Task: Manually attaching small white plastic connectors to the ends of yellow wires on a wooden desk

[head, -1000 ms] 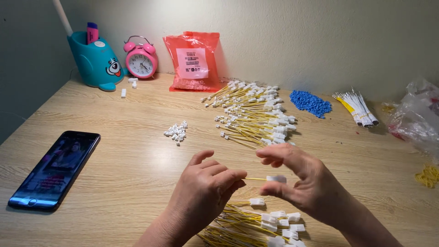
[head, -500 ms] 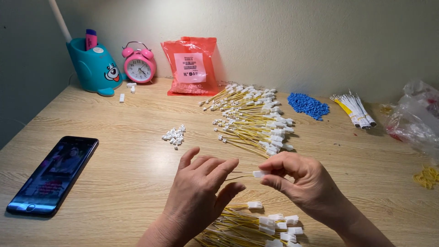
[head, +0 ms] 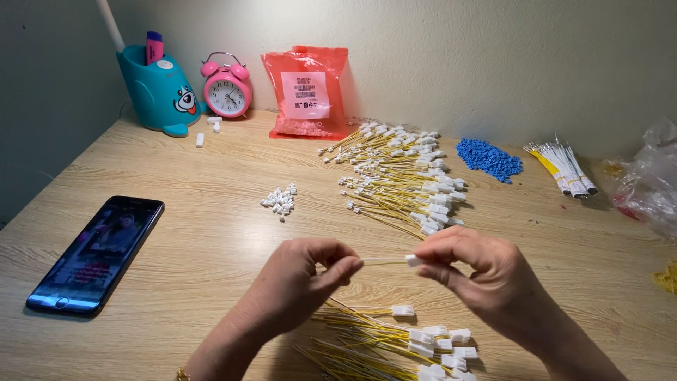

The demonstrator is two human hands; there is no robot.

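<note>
Near edge of tabletop (head: 176, 254): pile of yellow wires (head: 381, 339). Above it, left hand (head: 296, 282) and right hand (head: 479, 275), each closed in a pinch on one yellow wire (head: 384, 261) with white connector (head: 415, 260). Beyond: larger wire heap (head: 402, 176).

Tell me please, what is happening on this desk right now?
A person holds one thin yellow wire between both hands above a wooden desk. The left hand pinches the wire's bare end; the right hand grips its white connector. A small pile of wires with connectors lies just under the hands, a bigger pile farther back, and a phone to the left.
</note>
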